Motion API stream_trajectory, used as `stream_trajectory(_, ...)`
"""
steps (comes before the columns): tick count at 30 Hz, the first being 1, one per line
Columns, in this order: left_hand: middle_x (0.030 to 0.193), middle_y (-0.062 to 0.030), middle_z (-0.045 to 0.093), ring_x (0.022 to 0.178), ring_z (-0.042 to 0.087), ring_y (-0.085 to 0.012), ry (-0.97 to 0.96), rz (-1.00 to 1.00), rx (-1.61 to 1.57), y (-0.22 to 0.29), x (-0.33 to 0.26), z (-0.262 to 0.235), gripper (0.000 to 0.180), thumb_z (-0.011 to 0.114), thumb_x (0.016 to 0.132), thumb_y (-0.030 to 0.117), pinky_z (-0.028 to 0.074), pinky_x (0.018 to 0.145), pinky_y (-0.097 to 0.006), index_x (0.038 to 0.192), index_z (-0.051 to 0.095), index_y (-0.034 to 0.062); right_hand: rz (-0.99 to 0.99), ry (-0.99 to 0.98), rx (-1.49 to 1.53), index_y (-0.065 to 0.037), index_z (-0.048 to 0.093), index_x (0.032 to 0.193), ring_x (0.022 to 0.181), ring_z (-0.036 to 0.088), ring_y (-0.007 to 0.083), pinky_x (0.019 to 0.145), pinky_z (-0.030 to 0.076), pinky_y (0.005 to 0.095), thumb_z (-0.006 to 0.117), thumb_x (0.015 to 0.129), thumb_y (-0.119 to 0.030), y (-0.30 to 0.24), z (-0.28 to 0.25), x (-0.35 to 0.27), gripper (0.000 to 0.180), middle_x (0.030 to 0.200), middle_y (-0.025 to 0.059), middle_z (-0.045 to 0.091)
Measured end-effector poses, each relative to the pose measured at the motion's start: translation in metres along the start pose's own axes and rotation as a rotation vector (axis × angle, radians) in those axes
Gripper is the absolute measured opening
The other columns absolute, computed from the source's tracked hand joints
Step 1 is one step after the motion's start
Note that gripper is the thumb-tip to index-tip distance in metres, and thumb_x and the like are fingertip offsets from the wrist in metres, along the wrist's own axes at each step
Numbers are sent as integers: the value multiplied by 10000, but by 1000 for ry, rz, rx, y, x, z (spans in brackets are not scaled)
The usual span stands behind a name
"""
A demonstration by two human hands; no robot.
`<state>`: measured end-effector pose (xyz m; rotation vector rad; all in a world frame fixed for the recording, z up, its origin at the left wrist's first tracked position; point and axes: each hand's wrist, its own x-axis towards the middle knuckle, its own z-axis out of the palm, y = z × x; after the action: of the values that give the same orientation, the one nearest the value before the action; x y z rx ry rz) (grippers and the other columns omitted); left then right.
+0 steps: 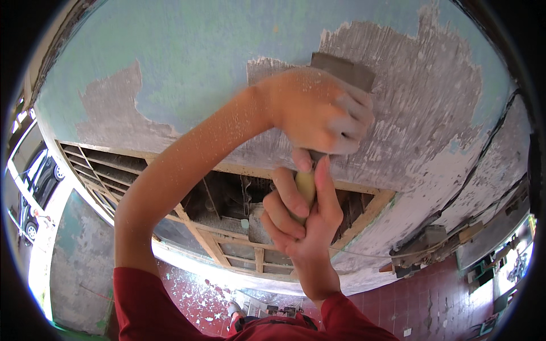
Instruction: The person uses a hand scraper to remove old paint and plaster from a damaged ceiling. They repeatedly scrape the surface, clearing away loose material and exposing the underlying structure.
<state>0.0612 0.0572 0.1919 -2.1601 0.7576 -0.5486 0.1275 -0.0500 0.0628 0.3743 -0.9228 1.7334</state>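
A wide-bladed scraper [347, 69] lies with its dark metal blade against the painted wall [216, 51]. My right hand [304, 219] is closed round its yellowish handle, below the blade. Across the middle of the tool bends my left hand [324, 111], fingers curled and dusted pale, pressing on it and hiding most of the blade. Light blue-green paint covers the wall to the left and above. Around the blade and to its right spreads a rough grey patch [415, 91], where the paint is off. Dust and small flakes cling to my left forearm.
Beneath the patch is a wooden vent frame [364, 221] with open slots. A black cable [483, 153] runs down the wall at right, near a cluttered ledge [421, 244]. Paint flakes litter the red floor [193, 295]. A dark car [40, 187] stands outside, far left.
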Motion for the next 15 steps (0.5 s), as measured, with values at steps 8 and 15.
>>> stream_trajectory(8, 649, -21, 502, 733, 565, -186, -12, -2, -51, 1, 1, -1, 209, 569, 604, 242, 484, 777, -301, 565, 461, 67, -4, 60, 13, -161, 378, 1000, 332, 254, 58, 268, 241, 213, 238, 989, -440, 3, 2, 1, 312, 586, -24, 353)
stream_trajectory(15, 669, -24, 515, 753, 572, -193, 27, 17, -59, -1, 1, 2, 224, 566, 605, 266, 484, 792, -319, 593, 472, 63, 1, 102, 26, -135, 354, 966, 326, 246, 67, 270, 213, 223, 266, 987, -432, 1, 8, 2, 310, 572, -10, 356)
